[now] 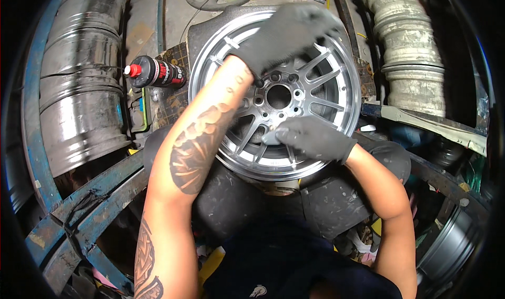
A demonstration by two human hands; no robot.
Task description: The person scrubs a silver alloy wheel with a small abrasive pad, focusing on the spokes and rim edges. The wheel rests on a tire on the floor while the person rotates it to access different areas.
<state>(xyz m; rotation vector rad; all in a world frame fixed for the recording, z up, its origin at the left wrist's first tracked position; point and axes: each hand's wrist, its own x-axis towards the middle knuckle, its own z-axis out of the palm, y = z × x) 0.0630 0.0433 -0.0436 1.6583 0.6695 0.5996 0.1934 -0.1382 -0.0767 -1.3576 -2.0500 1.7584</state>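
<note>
A silver multi-spoke alloy wheel rim (327, 107) lies in front of me, close to my knees, its hub hole facing up. My left hand (289, 36), in a dark grey glove, is over the far part of the rim. Motion smears its fingers, so I cannot tell whether they hold anything. My right hand (315, 138), gloved alike, is at the near spokes below the hub. Its fingers are closed on a small light grey piece (271, 136), whose kind I cannot make out.
Left of the rim lies a black bottle (167, 72) with a red cap. Shiny rims (84, 72) are stacked along the left, dull, whitish ones (413, 51) along the right. Blue metal frame bars (44, 157) flank me. Another rim (450, 246) sits at the lower right.
</note>
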